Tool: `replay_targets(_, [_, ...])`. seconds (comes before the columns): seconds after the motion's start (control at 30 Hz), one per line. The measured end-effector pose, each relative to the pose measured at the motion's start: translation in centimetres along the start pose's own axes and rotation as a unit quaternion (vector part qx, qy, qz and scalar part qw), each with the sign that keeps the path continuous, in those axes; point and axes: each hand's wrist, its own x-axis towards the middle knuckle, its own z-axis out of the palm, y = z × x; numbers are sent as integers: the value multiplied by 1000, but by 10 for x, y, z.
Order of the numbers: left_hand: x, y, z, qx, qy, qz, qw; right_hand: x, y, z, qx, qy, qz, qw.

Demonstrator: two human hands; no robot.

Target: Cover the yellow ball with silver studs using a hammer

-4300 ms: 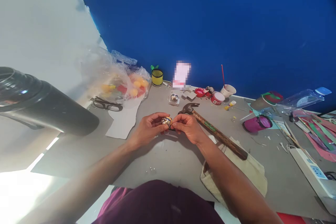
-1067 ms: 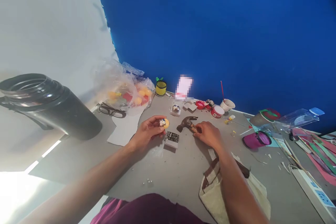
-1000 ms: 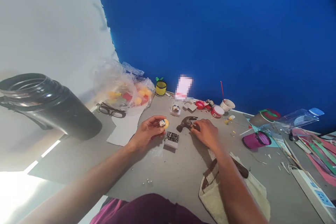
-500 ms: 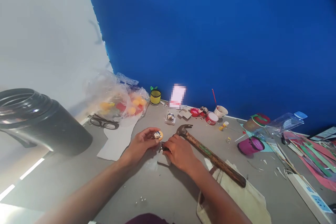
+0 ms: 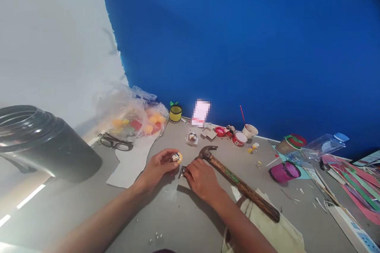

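My left hand pinches a small round yellow piece by its edge. Shiny silver and dark bits cover the side of it near my fingertips. Close to its right, my right hand is bent low over the table with its fingers drawn together. At those fingertips is a small shiny silver object, partly covered by the hand; its kind is unclear. Behind both hands a silver dome-shaped piece sits on a small clear square. A claw hammer lies just right of my right hand.
White paper and glasses lie left, near a large dark flask. A plastic bag, a yellow cup and a paper cup stand along the wall. Cloth lies under the hammer; a power strip is right.
The view has tilted and shifted slightly. My left hand has drawn a little away from the right, still pinching the yellow piece. My right hand now covers more of the pale square beneath it.
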Motion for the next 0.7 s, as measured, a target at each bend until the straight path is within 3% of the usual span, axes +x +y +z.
replay_targets(0.23, [-1,3,0,-8,4,-16,1000,-4,7,14,55,72,-13,996])
replay_targets(0.7, [-1,-1,-2,-17,-7,-58,998,-7,8,14,122,86,-12,989])
